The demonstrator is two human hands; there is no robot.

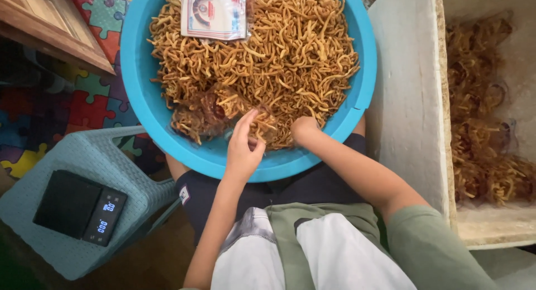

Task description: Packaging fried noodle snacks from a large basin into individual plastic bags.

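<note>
A big blue basin (139, 94) rests on my lap, heaped with thin fried snack sticks (279, 55). My left hand (243, 147) reaches over the near rim and holds the mouth of a clear plastic bag (198, 117) partly filled with sticks. My right hand (304, 131) is curled into the pile just right of the bag, its fingers buried in the sticks, so what it grips is hidden. A stack of flat printed plastic bags (215, 13) lies on the snacks at the far side.
A small black digital scale (81, 207) sits on a pale blue plastic stool (95, 156) at my left. A white foam box (410, 100) at my right holds filled bags of snacks (486, 139). A coloured puzzle mat (95, 100) covers the floor.
</note>
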